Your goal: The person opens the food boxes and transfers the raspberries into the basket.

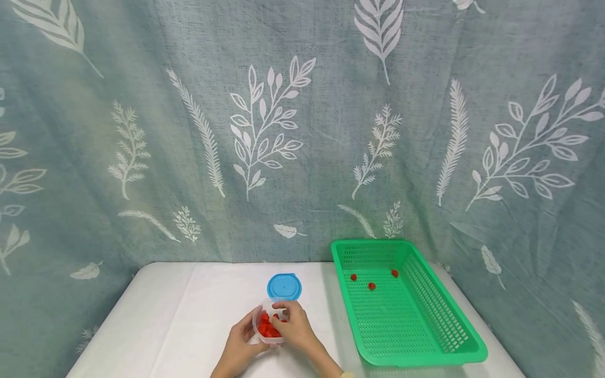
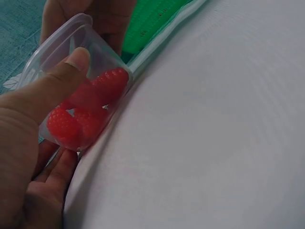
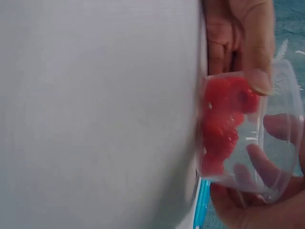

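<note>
A clear plastic tub point(image 1: 256, 320) with several red raspberries point(image 1: 267, 329) in it stands near the table's front. My left hand point(image 1: 240, 344) grips the tub from the left side, its thumb point(image 2: 71, 69) against the wall and its fingers round the far side. From the right, my right hand point(image 1: 296, 325) reaches over the rim, with fingers point(image 3: 263, 164) inside the tub above the raspberries. These fingertips stand apart, and no raspberry shows between them in the right wrist view. Through the tub wall, the raspberries point(image 2: 64, 124) lie heaped at the bottom.
A blue lid point(image 1: 284, 287) lies on the white table point(image 1: 189, 320) just behind the tub. To the right stands a green basket point(image 1: 420, 358) with three raspberries point(image 1: 372, 286) near its far end. A patterned grey-green curtain point(image 1: 302, 210) hangs behind the table.
</note>
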The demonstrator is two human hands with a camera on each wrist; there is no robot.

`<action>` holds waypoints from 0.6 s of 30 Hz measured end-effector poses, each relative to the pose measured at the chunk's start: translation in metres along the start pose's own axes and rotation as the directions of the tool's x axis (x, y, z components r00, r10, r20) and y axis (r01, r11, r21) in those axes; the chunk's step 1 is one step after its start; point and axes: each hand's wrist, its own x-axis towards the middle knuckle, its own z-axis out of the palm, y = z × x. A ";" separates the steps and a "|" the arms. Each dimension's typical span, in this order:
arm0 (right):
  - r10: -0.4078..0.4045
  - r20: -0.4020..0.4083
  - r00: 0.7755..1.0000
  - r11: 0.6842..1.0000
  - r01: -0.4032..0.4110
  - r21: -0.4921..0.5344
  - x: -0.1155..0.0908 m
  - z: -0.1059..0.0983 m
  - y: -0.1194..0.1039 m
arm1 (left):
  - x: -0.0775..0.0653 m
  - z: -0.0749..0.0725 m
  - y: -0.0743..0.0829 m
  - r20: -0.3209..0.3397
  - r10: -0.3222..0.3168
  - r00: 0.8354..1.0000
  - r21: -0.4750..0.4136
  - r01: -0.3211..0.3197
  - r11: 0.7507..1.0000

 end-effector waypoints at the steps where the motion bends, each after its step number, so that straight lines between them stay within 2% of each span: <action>1: 0.010 -0.002 1.000 1.000 -0.010 -0.029 0.000 0.001 0.000 | 0.000 0.000 0.000 0.004 0.001 1.000 0.004 -0.001 1.000; 8: 0.031 0.015 0.999 0.983 -0.027 -0.183 0.006 0.004 -0.003 | -0.002 0.001 0.002 0.009 -0.009 1.000 0.000 0.009 1.000; 12: 0.026 0.026 0.999 0.959 -0.018 -0.284 0.010 0.004 -0.006 | -0.002 0.000 0.002 0.028 -0.009 1.000 -0.004 0.009 1.000; 18: 0.051 0.026 0.998 0.944 -0.040 -0.327 0.015 0.005 -0.009 | 0.000 0.000 0.002 0.036 -0.011 0.999 0.013 0.010 1.000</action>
